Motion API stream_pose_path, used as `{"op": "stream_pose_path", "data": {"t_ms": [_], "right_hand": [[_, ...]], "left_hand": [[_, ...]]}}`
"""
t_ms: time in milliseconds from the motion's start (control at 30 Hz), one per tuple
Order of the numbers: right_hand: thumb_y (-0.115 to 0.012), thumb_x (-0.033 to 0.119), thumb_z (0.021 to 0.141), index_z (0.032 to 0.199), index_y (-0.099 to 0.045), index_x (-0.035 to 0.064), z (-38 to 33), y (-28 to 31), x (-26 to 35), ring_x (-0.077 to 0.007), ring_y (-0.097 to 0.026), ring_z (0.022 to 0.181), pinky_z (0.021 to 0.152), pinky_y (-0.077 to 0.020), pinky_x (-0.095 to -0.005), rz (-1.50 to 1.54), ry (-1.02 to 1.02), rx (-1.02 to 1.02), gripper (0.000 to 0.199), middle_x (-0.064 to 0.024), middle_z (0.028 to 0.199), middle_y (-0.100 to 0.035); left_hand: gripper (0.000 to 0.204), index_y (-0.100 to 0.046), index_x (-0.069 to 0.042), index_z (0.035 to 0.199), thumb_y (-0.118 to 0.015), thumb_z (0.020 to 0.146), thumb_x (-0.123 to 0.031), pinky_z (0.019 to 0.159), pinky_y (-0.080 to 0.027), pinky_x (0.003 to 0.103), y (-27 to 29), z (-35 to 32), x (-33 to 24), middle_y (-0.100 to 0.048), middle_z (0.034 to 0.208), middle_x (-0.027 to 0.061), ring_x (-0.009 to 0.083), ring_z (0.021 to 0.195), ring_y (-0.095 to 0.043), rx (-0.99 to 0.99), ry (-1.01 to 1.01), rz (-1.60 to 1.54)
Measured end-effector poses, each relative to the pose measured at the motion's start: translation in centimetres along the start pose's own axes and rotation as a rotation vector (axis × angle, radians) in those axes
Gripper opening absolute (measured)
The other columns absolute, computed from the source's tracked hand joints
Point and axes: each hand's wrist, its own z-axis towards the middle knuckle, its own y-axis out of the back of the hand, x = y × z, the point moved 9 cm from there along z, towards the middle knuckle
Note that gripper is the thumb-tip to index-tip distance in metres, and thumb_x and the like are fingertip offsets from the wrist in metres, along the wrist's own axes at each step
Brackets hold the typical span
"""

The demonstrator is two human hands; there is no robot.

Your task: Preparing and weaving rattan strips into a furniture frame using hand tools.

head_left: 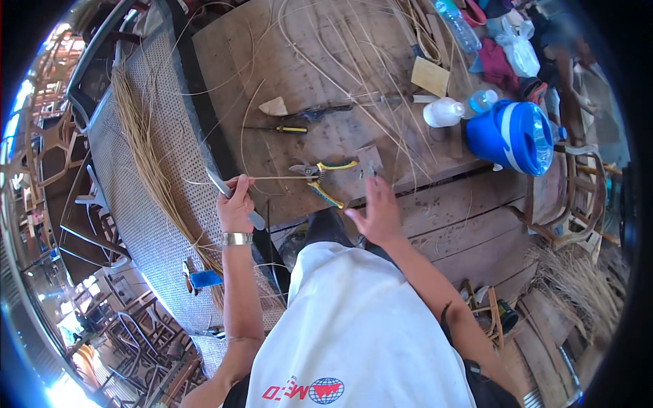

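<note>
1. Yellow-and-green-handled metal pruning shears (319, 171), handles spread, lie in the path between left hand (236, 205) and right hand (381, 212).
2. Brown wooden tabletop (326, 147) is bare between shears and yellow-and-black screwdriver (292, 129).
3. Beyond the right hand, long thin tan cane strands (382, 114) criss-cross.

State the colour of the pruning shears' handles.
Handles are yellow and blue-green; best seen in the head view.

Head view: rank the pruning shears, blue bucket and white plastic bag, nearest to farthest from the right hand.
From the right hand:
1. Pruning shears: just to its left.
2. Blue bucket: to its right, farther up the picture.
3. White plastic bag: upper right, beyond the bucket.
</note>
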Motion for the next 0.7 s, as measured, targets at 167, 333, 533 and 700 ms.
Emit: {"op": "stream_pose_path", "data": {"t_ms": [167,333,533,700], "right_hand": [[-0.071,0.05,0.078,0.146,-0.024,0.0001,1.4,-2.4,3.2,-0.0528,-0.039,0.124,0.106,-0.0281,-0.0587,-0.302,-0.256,0.149,0.097,-0.0336,0.145,-0.025],[-0.07,0.04,0.082,0.145,-0.029,-0.0018,-0.7,1.2,3.6,-0.0456,-0.04,0.127,0.108,-0.03,-0.054,-0.062,-0.274,0.25,0.086,-0.0296,0.143,-0.032],[-0.074,0.036,0.078,0.144,-0.031,-0.0009,3.9,-2.3,7.6,-0.0438,-0.041,0.128,0.111,-0.0282,-0.0505,0.051,0.069,0.19,0.087,-0.0266,0.143,-0.035],[-0.055,0.027,0.089,0.135,-0.046,0.0009,6.0,-9.0,2.8,-0.0389,-0.046,0.123,0.108,-0.0276,-0.0579,-0.662,0.057,0.12,0.054,-0.0232,0.134,-0.046]], "left_hand": [[0.01,-0.065,-0.006,0.091,-0.07,0.089,-0.014,0.038,-0.028,0.019,-5.3,0.8,-0.1,-0.07,0.082,0.0095,0.0031,0.042,-0.039,0.075,0.087,-0.192],[0.011,-0.066,-0.005,0.092,-0.07,0.089,-0.015,0.038,-0.027,0.02,-8.7,2.2,1.7,-0.07,0.085,0.0087,0.0033,0.043,-0.039,0.185,0.159,-0.211],[0.014,-0.065,-0.007,0.091,-0.071,0.089,-0.019,0.041,-0.028,0.019,-12.5,2.1,3.2,-0.069,0.088,0.0049,0.0023,0.047,-0.039,0.23,0.288,-0.167],[0.012,-0.064,-0.007,0.092,-0.07,0.09,-0.018,0.041,-0.027,0.019,-15.9,2.0,2.6,-0.069,0.088,0.0051,0.0024,0.048,-0.039,0.326,0.259,-0.156]]}}
